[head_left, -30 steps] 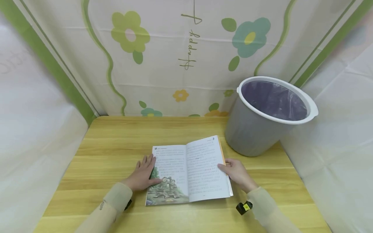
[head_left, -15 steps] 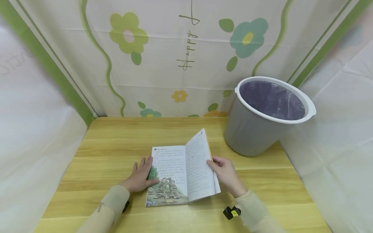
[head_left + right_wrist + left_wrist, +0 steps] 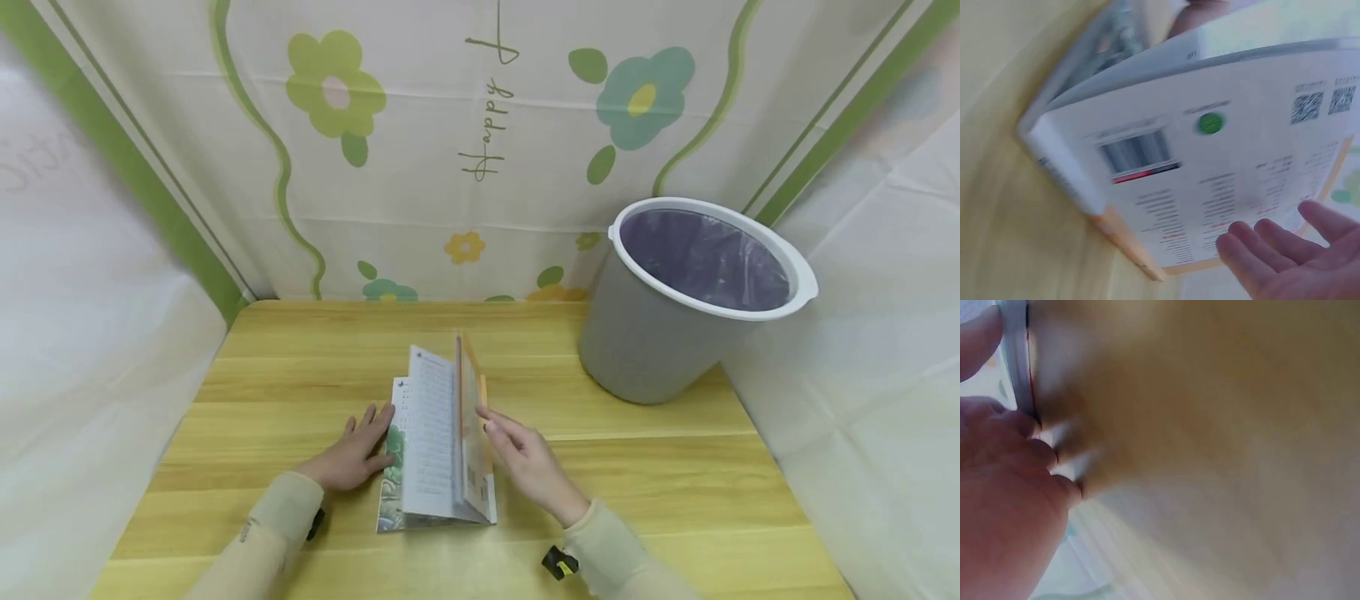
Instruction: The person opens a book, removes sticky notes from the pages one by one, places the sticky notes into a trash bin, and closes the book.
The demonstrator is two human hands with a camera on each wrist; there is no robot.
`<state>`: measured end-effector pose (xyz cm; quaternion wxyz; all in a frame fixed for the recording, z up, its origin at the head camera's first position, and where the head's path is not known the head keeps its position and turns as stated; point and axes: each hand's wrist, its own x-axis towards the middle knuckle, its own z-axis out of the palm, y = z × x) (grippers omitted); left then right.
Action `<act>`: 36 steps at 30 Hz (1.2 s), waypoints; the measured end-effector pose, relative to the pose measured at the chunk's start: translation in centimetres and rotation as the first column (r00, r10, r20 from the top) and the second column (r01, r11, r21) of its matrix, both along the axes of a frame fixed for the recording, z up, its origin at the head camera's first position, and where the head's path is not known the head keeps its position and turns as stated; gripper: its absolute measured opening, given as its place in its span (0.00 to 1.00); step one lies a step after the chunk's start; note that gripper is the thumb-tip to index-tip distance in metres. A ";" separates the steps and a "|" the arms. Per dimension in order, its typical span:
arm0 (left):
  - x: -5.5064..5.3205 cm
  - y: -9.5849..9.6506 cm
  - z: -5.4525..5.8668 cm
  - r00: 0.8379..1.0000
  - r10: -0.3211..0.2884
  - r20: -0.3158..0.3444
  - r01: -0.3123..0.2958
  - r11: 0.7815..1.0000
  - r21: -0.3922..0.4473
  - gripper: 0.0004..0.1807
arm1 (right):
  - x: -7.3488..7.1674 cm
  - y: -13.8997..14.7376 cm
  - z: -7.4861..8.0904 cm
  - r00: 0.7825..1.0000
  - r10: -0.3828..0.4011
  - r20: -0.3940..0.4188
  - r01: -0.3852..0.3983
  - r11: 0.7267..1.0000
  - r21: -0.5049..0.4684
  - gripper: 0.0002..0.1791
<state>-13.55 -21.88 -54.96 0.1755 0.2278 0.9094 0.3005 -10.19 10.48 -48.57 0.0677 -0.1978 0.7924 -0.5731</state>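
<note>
A book (image 3: 431, 442) stands half folded on the table, its right pages and back cover raised and leaning left over the illustrated left page (image 3: 393, 479). My left hand (image 3: 348, 457) lies with fingers spread at the book's left edge. In the left wrist view that hand (image 3: 1010, 487) has its fingertips down by the edge of the page stack, the thumb over the book. My right hand (image 3: 536, 471) is at the outside of the raised cover. The right wrist view shows its straight fingers (image 3: 1235, 250) against the back cover (image 3: 1210, 162), which bears a barcode and printed lists.
A grey bin (image 3: 645, 333) with a white rim and a dark liner stands at the table's back right. The wooden table (image 3: 315, 350) ends at a flowered curtain (image 3: 420, 183) behind, and pale curtains hang at both sides.
The right part of the book has swung up and leftward from lying open. My right hand has moved left with it, from gripping its edge to straight fingers on the cover. The left hand stays nearly put.
</note>
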 end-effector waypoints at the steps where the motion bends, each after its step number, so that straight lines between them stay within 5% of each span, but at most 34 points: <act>1: 0.0 -0.1 0.1 1.000 0.000 0.006 0.000 1.000 0.009 0.43 | 0.1 -0.2 -0.3 0.999 0.020 -0.033 -0.018 0.997 0.070 0.25; 4: -0.1 -0.3 0.5 1.000 0.013 0.029 -0.013 1.000 0.001 0.39 | 0.5 -0.8 -1.3 0.991 0.089 -0.101 -0.054 0.950 0.309 0.29; 9: -0.1 -0.3 0.9 0.995 0.065 0.073 -0.066 0.998 0.009 0.35 | 1.2 -1.7 -3.3 0.968 0.227 -0.108 -0.110 0.768 0.630 0.35; 13: -0.2 -0.1 1.0 0.991 0.109 0.080 -0.110 0.994 0.008 0.33 | 1.8 -2.1 -4.5 0.948 0.294 -0.126 -0.101 0.648 0.755 0.35; 17: -0.4 0.0 0.8 0.987 0.129 0.091 -0.131 0.991 0.011 0.32 | 2.0 -2.3 -5.4 0.921 0.341 -0.192 -0.044 0.577 0.816 0.36; 22: -0.3 0.5 0.3 0.983 0.168 0.075 -0.168 0.986 0.000 0.42 | 2.2 -2.4 -5.9 0.908 0.357 -0.221 -0.018 0.558 0.829 0.35; 26: 0.2 0.9 -0.4 0.991 0.133 0.011 -0.132 0.991 -0.032 0.53 | 2.2 -2.4 -6.1 0.910 0.353 -0.218 -0.023 0.568 0.823 0.36; 36: 0.6 1.4 -0.6 0.993 0.113 -0.020 -0.114 0.993 -0.043 0.51 | 2.2 -2.4 -6.5 0.918 0.330 -0.219 -0.029 0.607 0.794 0.36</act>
